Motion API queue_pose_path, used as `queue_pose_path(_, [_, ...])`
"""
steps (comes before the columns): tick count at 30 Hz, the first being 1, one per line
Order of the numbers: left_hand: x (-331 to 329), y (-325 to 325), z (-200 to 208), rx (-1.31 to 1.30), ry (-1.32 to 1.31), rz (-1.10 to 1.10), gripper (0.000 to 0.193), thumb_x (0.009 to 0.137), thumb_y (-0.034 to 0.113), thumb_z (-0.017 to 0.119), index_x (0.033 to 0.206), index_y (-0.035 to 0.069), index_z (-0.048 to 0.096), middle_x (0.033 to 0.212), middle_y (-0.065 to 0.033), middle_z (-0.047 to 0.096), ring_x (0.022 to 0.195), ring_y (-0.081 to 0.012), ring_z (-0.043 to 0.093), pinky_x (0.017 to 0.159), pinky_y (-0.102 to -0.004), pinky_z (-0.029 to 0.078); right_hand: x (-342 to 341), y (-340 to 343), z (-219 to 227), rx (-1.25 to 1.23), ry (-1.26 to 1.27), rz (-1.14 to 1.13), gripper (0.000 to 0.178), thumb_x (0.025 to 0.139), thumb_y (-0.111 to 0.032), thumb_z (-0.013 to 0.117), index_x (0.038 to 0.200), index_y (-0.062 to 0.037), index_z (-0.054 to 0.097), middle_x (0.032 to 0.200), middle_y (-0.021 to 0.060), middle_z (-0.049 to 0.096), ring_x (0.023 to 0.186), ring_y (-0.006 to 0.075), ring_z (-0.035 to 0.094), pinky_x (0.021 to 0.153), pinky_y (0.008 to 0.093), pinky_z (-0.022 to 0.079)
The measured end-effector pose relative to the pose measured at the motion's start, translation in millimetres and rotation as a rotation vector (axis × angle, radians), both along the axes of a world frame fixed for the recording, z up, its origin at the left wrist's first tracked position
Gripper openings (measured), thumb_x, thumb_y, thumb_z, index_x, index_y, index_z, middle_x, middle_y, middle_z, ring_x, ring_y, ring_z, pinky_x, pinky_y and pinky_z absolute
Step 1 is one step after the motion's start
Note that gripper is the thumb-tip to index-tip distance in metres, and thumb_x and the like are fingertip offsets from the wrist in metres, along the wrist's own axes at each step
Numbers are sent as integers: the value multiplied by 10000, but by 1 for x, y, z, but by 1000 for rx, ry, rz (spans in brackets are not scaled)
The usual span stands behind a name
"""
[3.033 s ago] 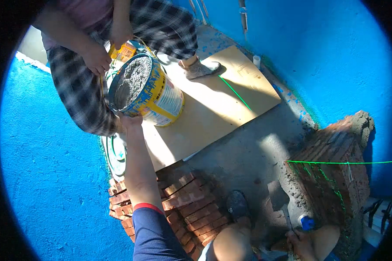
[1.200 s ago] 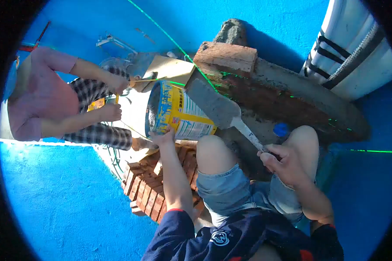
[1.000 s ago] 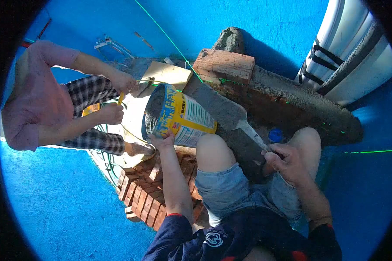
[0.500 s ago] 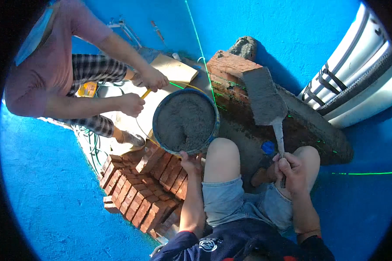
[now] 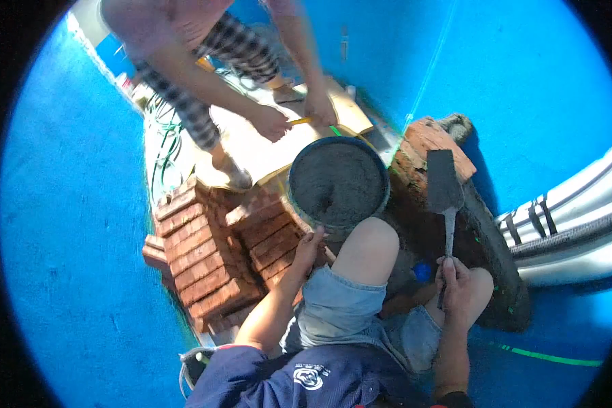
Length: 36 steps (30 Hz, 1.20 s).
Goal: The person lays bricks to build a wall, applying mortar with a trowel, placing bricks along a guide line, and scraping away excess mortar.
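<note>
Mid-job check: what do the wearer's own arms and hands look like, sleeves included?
The left hand and right hand are ungloved, and the forearms are bare. The shirt is navy with short sleeves and a white emblem.

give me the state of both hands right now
Left hand: at the near side of the bucket; open or closed cannot be told.
Right hand: closed, holding the trowel.
</note>
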<state>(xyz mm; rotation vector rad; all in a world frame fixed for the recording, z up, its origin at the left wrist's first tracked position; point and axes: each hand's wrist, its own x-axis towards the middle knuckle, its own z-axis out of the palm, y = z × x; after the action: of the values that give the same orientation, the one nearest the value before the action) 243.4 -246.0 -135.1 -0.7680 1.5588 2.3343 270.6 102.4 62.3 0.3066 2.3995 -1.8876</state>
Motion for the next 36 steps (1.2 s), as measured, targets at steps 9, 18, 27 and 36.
queue_pose_path(9, [193, -79, 155, -722, 346, 260, 320, 972, 263, 594, 766, 22, 636, 742, -41, 586, 699, -117, 539, 650, -281, 436, -2, -86, 50, 667, -4, -65, 364, 966, -397, 542, 1011, -113, 766, 796, 37, 714, 672, 94, 650, 615, 272, 484])
queue_pose_path(18, [481, -200, 102, -1332, -599, 651, 114, 761, 66, 640, 870, 36, 628, 820, -146, 654, 787, -264, 645, 746, -362, 517, -26, -63, -4, 47, -202, 231, 419, 1005, -397, 433, 1334, -197, 599, 1085, 13, 714, 793, 121, 661, 702, 289, 484])
queue_pose_path(27, [533, -175, -47, -559, -817, 1016, 443, 738, 170, 741, 1150, 69, 612, 956, -122, 693, 692, -244, 692, 678, -372, 564, -24, -82, 6, 1514, 636, 426, 294, 962, -247, 475, 1153, -235, 697, 935, -11, 732, 639, 196, 665, 543, 346, 495])
queue_pose_path(36, [415, -174, 189, -1389, -236, 572, 329, 777, 127, 724, 1071, 21, 622, 825, -30, 614, 700, -124, 546, 631, -303, 478, -38, -56, -6, -160, -143, 184, 318, 996, -320, 540, 916, -33, 652, 671, -1, 543, 546, 91, 508, 475, 246, 382])
